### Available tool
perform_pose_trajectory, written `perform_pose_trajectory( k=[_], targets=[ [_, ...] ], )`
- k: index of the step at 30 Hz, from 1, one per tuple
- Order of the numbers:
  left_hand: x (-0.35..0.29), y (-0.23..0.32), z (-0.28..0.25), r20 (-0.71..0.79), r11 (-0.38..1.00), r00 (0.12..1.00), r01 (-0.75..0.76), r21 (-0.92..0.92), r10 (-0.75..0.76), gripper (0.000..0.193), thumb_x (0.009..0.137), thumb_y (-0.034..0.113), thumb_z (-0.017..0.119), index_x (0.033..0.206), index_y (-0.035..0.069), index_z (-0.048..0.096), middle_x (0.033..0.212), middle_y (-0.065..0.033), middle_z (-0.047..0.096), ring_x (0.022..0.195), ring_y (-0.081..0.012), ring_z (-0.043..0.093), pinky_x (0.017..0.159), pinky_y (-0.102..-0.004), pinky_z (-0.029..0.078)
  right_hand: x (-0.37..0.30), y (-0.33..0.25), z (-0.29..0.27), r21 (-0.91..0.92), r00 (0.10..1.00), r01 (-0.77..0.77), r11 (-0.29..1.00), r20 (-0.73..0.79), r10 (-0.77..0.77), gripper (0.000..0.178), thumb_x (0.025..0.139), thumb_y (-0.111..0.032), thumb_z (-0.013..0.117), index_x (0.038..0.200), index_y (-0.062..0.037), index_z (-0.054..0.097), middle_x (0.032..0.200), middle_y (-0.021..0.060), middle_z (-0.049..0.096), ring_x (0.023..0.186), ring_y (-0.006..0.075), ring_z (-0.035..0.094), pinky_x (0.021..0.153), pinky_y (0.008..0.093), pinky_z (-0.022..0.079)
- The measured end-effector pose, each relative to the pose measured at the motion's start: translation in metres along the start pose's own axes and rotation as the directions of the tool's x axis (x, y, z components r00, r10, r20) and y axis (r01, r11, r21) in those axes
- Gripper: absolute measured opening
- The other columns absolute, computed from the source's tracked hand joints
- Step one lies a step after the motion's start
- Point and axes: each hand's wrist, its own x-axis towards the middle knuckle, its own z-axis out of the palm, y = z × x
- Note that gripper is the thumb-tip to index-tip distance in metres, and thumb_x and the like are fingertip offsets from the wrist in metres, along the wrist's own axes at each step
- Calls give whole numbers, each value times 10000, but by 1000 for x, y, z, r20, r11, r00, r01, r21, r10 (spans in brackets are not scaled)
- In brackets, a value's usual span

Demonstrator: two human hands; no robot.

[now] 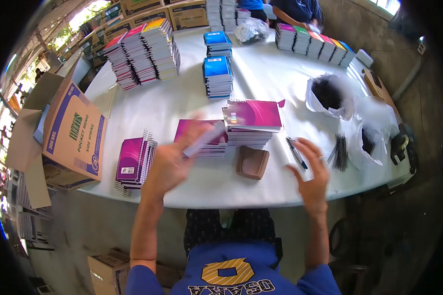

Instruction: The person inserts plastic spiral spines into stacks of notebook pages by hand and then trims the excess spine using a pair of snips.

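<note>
My left hand [170, 164] is closed on a thin notebook [205, 139], blurred and seen nearly edge-on, in front of a stack of purple notebooks [202, 129]. Beside that, a taller stack of purple spiral notebooks [253, 114] stands a little farther back. My right hand [312, 177] is open, its thumb and fingers apart with nothing between them. Just left of its fingertips lies a dark pen [297, 154]. Between my hands sits a brown block-like thing [252, 162] with rounded corners. To the left of my left hand is a small pile of purple spiral notebooks [132, 160].
An open cardboard box [74, 132] stands at the left edge of the white table [275, 189]. Blue [218, 76] and mixed-colour notebook stacks [145, 54] stand farther back. On the right are thin black coils [339, 152] and white plastic bags [312, 101]. Another person [298, 12] works across the table.
</note>
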Motion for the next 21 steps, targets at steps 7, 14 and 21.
perform_pose_trajectory(
  k=[7, 14, 21],
  targets=[
    [-24, 21, 36, 80, 962, 961, -259, -84, 266, 832, 790, 66, 731, 1516, 115, 327, 1466, -119, 477, 1297, -279, 515, 1006, -352, 483, -33, -32, 67, 388, 930, -331, 860, 286, 229, 284, 773, -12, 773, 1041, -40, 684, 863, 96, 694, 833, 198, 674, 794, 314, 510],
    [-88, -51, 107, 162, 490, 949, 280, -825, -270, 1012, 856, 139, 751, 1568, 72, 35, 1542, -227, 324, 1444, -286, 307, 1165, -352, 250, -82, -6, 118, 363, 940, -285, 887, 285, 186, 139, 807, -20, 761, 880, -33, 644, 903, 38, 664, 834, 111, 612, 737, 281, 476],
    [-96, -29, 118, 44, 599, 973, 174, -781, -225, 878, 930, 163, 658, 1569, 63, 64, 1579, -204, 260, 1480, -269, 207, 1186, -377, 184, -84, -2, 122, 615, 833, -551, 564, 449, 324, 275, 834, 19, 714, 1055, -8, 553, 969, 94, 657, 884, 177, 629, 808, 314, 506]
  ],
)
